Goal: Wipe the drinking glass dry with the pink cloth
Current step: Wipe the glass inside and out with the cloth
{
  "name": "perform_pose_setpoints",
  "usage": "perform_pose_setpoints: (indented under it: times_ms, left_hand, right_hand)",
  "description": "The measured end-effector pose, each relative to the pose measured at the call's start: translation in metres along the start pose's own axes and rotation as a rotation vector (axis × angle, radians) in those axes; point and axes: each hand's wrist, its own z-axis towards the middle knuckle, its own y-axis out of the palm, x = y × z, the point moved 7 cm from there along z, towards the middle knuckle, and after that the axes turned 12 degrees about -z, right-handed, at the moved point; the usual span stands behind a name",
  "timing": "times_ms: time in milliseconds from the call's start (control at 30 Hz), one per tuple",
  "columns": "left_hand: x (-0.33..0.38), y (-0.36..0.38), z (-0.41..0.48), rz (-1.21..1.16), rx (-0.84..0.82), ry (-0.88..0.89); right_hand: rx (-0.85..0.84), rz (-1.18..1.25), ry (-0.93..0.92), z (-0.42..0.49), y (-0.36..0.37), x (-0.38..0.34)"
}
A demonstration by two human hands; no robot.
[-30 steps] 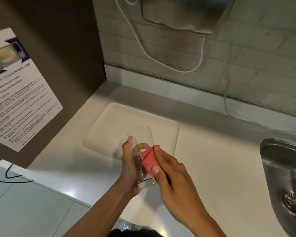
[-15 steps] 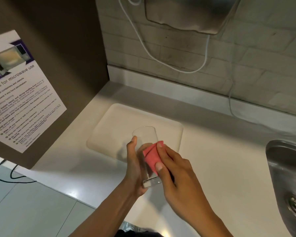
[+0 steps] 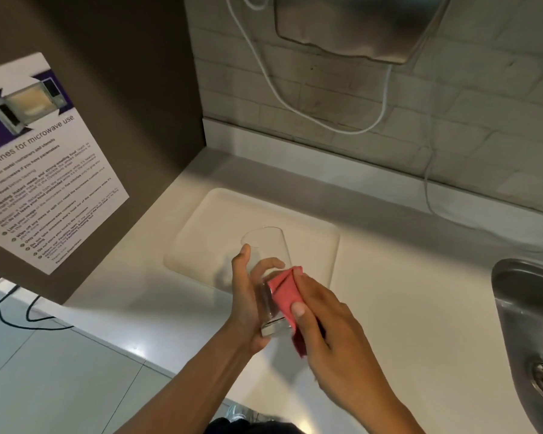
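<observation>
Wiping is underway: left hand (image 3: 248, 303) is gripping the glass (image 3: 268, 277) above the counter (image 3: 405, 308), right hand (image 3: 329, 333) is pressing the pink cloth (image 3: 284, 292) against its side; likely turning the glass next for unwiped faces.

Countertop (image 3: 420, 308): pale, smooth, beneath both hands. Shallow cream tray (image 3: 220, 220) flat on it, beyond hands. Steel sink (image 3: 521, 311) set in, right of hands.
</observation>
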Motion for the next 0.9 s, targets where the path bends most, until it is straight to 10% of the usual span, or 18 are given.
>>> perform_pose_setpoints:
  times_ms: [900]
  left_hand:
    - [-0.003,-0.004,-0.007,-0.039,0.028,0.016]
  right_hand:
    - [0.021,-0.094,-0.089,-0.016,0.002,0.007]
